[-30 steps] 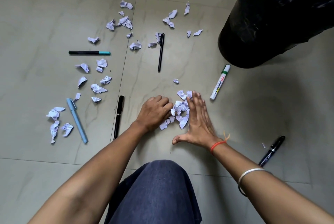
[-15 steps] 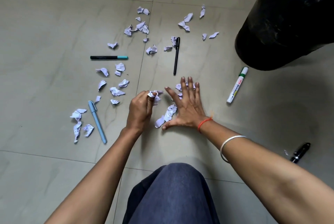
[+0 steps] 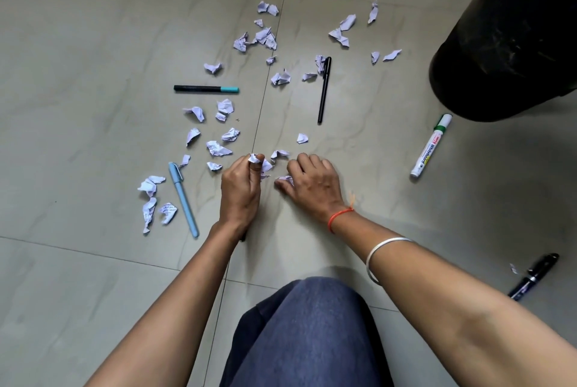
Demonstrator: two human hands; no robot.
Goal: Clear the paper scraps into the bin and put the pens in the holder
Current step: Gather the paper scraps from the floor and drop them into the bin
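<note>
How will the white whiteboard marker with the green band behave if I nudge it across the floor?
The white green-banded whiteboard marker probably rolls: it has a round barrel and lies flat on the smooth glossy tile floor. It is likely rigid and light, judging by its slim plastic body.

A crumpled scrap [image 3: 253, 158] is pinched at the fingertips of the left hand [image 3: 240, 189], and a second scrap [image 3: 285, 179] is gripped under the curled right hand [image 3: 313, 186] on the tiled floor [image 3: 93, 43]. Loose scraps [image 3: 218, 148], a blue pen [image 3: 183, 199] and a whiteboard marker [image 3: 431, 145] are scattered around them.
</note>
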